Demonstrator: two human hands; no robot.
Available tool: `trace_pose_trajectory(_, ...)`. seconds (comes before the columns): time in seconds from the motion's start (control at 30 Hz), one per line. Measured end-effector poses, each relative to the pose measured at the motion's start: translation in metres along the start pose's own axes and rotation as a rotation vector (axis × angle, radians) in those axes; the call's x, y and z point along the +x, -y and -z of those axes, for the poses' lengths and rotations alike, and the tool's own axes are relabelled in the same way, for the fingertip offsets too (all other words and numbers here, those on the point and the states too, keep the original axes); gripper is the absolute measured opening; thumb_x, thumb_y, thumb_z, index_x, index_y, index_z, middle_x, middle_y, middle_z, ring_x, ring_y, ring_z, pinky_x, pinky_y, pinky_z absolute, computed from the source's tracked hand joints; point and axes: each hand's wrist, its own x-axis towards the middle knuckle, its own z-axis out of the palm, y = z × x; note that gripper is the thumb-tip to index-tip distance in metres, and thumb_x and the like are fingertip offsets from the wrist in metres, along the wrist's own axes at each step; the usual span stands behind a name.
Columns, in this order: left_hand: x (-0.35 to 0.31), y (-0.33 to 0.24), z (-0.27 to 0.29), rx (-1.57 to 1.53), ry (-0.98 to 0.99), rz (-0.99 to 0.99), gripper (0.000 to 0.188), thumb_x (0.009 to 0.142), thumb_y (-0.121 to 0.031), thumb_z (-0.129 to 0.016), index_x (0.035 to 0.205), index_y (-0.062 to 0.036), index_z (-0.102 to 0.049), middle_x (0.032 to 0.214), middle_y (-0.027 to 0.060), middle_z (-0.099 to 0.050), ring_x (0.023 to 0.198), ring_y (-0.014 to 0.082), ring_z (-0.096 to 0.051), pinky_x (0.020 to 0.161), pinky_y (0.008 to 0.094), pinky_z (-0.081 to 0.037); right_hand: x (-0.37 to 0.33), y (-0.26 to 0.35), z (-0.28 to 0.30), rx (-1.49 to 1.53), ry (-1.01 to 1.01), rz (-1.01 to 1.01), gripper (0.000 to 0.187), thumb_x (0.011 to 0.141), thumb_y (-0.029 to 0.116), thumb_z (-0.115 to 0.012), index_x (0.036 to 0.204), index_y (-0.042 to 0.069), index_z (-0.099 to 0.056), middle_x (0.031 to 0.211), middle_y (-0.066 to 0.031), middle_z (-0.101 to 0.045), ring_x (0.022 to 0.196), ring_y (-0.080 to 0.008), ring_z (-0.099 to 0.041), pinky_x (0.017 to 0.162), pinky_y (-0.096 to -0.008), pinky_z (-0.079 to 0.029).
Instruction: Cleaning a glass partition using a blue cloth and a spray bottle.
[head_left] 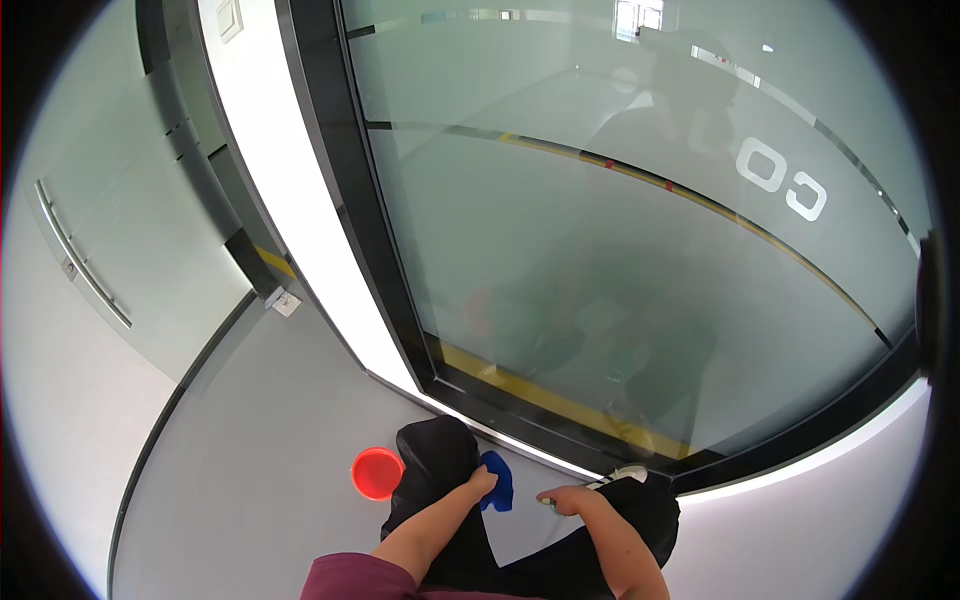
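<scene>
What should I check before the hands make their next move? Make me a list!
1. Blue cloth held: ok, it is in the left hand.
2. Small pale thing firmly held: cannot tell; it shows at the right hand, too small to judge the grip.
3. Red bucket upright: ok, its opening faces up.
4. Bucket clear of the left leg: cannot tell; they are side by side, and a touch can't be ruled out.
5. Hands off the glass panel: ok, both are low, above the floor.
6. Cloth wet or dry: cannot tell.
</scene>
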Motion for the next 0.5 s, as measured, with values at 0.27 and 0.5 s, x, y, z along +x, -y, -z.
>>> trace_pose_trajectory(0.27,0.000,0.012,-0.019,0.344,0.116,-0.105,0.033,0.083,-0.019,-0.049,0.105,0.0056,-0.051,0.107,0.0294,-0.056,0.103,0.0415,-0.055,0.089,0.0444,-0.044,0.003,-0.008,-0.009,0.037,0.005,-0.019,0.064,0.072,0.003,-0.046,0.131,0.027,-0.046,0.118,-0.0144,-0.058,0.106,-0.0323,-0.055,0.087,-0.0374,-0.043)
trace_pose_trajectory(0.5,0.016,0.030,-0.032,0.423,0.162,-0.225,0.039,0.083,-0.023,-0.051,0.109,0.0066,-0.050,0.109,0.0284,-0.056,0.100,0.0409,-0.056,0.087,0.0444,-0.046,0.000,-0.007,-0.006,0.059,0.027,-0.003,0.066,0.071,0.002,-0.046,0.130,0.029,-0.046,0.117,-0.0147,-0.058,0.104,-0.0319,-0.056,0.086,-0.0373,-0.044)
